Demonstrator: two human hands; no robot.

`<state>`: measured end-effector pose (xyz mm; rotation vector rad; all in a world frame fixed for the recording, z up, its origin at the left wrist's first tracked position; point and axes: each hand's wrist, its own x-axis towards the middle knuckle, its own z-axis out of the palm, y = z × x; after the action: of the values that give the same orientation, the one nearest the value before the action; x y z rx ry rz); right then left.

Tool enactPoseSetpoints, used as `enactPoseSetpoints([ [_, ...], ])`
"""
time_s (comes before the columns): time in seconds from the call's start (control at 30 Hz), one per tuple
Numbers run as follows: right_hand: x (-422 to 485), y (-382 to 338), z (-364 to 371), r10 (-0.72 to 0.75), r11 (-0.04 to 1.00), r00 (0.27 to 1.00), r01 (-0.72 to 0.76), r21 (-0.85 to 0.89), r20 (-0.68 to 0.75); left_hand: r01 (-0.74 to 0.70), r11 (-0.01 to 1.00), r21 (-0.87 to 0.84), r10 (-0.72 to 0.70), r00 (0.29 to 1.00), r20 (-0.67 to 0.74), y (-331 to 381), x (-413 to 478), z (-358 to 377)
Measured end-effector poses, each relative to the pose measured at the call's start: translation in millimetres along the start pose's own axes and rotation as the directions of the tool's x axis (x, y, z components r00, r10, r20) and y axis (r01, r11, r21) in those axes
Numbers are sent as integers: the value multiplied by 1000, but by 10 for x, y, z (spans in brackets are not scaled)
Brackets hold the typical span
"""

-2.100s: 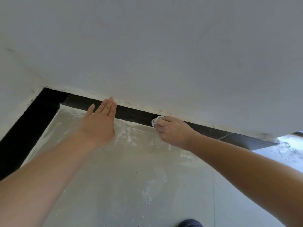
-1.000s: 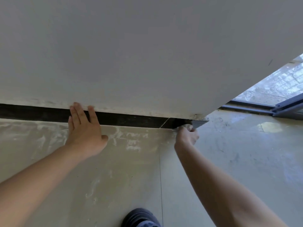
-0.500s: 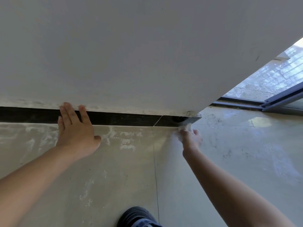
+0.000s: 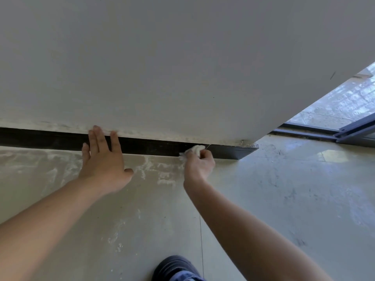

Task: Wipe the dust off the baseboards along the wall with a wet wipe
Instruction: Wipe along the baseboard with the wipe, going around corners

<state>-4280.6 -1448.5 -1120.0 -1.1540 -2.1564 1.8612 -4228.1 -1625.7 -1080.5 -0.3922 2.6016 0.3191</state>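
The right hand [image 4: 199, 166], just right of the frame's centre, is closed around a bunched white wet wipe [image 4: 192, 151] and presses it against the dark baseboard [image 4: 154, 148], close to the board's end at the wall corner in the middle right. The left hand [image 4: 103, 159], left of centre, is open and flat, its fingers [image 4: 95, 138] spread across the baseboard and reaching the lower edge of the pale wall [image 4: 182, 67], apparently as a brace.

To do this step well, the person would likely press the wipe flat and run it in long, overlapping strokes, covering the top edge where dust gathers, and refold it once it looks soiled. The short grey stretch near the corner looks worth a pass too.

The floor [image 4: 284, 199] beneath carries whitish smears beside the board. A dark shoe [image 4: 174, 266] shows at the bottom centre, and a door track [image 4: 328, 134] lies at the right.
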Motion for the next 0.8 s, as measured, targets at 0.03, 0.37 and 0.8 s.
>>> enactPoseSetpoints([
  [0.03, -89, 36, 87, -11, 1000, 999, 11, -3, 48, -2, 1000, -1, 2, 1000, 0, -4, -4, 2],
  [0.37, -344, 301, 115, -229, 798, 759, 505, -329, 609, -56, 997, 45, 57, 998, -18, -178, -27, -10],
  [0.8, -534, 189, 429, -341, 643, 589, 715, -275, 733, -83, 993, 83, 89, 994, -67, -255, -24, -1],
])
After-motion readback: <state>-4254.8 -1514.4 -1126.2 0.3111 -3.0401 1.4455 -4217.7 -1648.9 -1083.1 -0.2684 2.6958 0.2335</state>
